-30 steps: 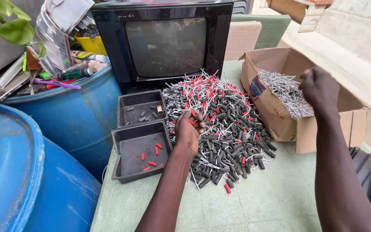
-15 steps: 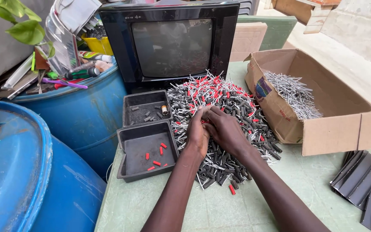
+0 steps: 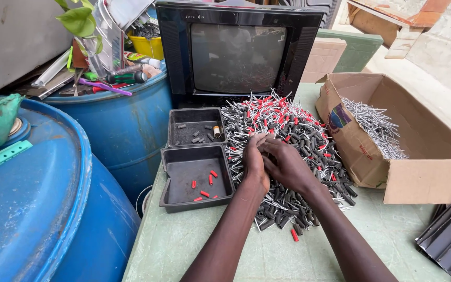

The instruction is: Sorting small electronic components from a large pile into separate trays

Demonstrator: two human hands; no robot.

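A heap of small grey and red sleeved metal pins (image 3: pixel 304 130) lies on the green table (image 3: pixel 184 245) in front of an old black television (image 3: pixel 238 52). My left hand (image 3: pixel 254 164) and my right hand (image 3: pixel 291 167) rest on the heap's near left side, fingertips bunched together and touching. What they pinch is hidden. Just left of the hands stands a black tray (image 3: pixel 170 201) with several red sleeves. Behind it a second black tray (image 3: pixel 176 130) holds a few grey pieces.
An open cardboard box (image 3: pixel 418 183) with bare metal pins (image 3: pixel 377 130) stands at the right. Black strips (image 3: pixel 450 240) lie at the bottom right. Two blue barrels (image 3: pixel 37 209) (image 3: pixel 126 125) crowd the left; the far one carries clutter.
My right hand has come back from the cardboard box to the heap and now meets my left hand there. The left hand stayed on the heap.
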